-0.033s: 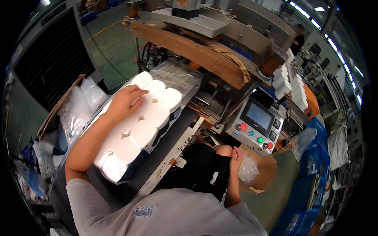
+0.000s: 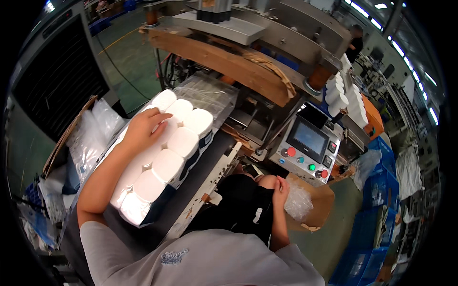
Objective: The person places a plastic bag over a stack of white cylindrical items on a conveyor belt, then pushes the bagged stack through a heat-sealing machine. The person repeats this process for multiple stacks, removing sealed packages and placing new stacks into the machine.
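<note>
**Pressing a hand on the paper rolls**

Resting flat and open, the left hand [image 2: 143, 127] lies on top of a pack of white paper rolls [image 2: 164, 157], fingers spread toward the far end; the pack sits left of centre on a dark conveyor surface [image 2: 191, 190], its far end touching a clear plastic bag [image 2: 207, 93] at the mouth of the packing machine [image 2: 248, 43]; the right hand [image 2: 280, 186] hangs low on the right, fingers curled against dark trousers [image 2: 238, 205], just beside a crumpled clear bag [image 2: 298, 202] in a cardboard box [image 2: 319, 205]; a control panel [image 2: 307, 145] with coloured buttons stands just beyond it.
</note>
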Demonstrator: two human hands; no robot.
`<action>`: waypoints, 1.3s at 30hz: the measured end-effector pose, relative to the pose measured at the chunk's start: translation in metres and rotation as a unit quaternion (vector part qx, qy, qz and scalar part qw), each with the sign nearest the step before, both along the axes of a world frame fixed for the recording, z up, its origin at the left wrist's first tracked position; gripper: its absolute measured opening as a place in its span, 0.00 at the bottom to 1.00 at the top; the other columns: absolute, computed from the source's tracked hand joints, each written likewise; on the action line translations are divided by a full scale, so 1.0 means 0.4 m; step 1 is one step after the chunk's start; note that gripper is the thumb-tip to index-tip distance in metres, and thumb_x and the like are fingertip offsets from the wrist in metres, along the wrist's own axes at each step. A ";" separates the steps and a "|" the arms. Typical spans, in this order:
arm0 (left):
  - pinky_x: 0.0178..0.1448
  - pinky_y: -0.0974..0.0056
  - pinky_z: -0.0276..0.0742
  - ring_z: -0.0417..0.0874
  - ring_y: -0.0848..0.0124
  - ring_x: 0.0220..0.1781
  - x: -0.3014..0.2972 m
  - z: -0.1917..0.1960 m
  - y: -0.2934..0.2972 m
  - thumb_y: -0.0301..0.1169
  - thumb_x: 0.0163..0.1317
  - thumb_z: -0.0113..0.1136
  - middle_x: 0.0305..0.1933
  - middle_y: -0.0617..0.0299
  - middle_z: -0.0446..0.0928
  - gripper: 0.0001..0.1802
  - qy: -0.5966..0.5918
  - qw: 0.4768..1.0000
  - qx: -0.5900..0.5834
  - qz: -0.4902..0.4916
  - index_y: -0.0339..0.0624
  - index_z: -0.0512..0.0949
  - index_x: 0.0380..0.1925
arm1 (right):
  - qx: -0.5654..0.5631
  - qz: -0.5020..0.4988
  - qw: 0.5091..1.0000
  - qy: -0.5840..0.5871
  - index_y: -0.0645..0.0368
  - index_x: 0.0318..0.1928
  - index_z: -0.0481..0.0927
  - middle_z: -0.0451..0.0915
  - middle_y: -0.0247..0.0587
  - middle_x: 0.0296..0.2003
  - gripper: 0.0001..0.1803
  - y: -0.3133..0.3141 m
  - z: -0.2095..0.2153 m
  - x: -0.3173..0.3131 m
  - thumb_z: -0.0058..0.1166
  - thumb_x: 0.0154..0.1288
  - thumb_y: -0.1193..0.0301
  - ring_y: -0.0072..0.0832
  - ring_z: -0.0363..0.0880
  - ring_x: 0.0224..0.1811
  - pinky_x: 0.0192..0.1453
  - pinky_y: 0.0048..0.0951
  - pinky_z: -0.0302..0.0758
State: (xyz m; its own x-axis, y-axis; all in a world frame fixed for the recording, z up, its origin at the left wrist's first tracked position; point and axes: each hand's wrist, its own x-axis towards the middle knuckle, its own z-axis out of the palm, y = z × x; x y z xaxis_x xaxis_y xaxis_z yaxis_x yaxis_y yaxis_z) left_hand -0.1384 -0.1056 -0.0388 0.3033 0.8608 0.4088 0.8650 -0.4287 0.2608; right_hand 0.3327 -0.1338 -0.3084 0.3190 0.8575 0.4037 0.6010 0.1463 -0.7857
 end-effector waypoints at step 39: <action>0.40 0.55 0.73 0.79 0.55 0.34 0.066 -0.051 0.169 0.36 0.60 0.51 0.31 0.49 0.78 0.22 0.042 0.997 -0.058 0.015 0.44 0.71 0.55 | -0.021 0.012 0.993 -0.117 0.63 0.42 0.77 0.75 0.51 0.44 0.14 0.027 0.035 -0.054 0.52 0.59 0.69 0.47 0.72 0.49 0.55 0.41 0.67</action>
State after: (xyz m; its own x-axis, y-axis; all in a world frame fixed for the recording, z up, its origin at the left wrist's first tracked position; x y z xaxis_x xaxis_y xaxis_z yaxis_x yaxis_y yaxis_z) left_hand -0.1119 -0.0379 -0.0592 0.3061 0.9099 0.2799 0.8976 -0.3738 0.2336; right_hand 0.3112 -0.1230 -0.2945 0.2002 0.8816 0.4275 0.7641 0.1326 -0.6313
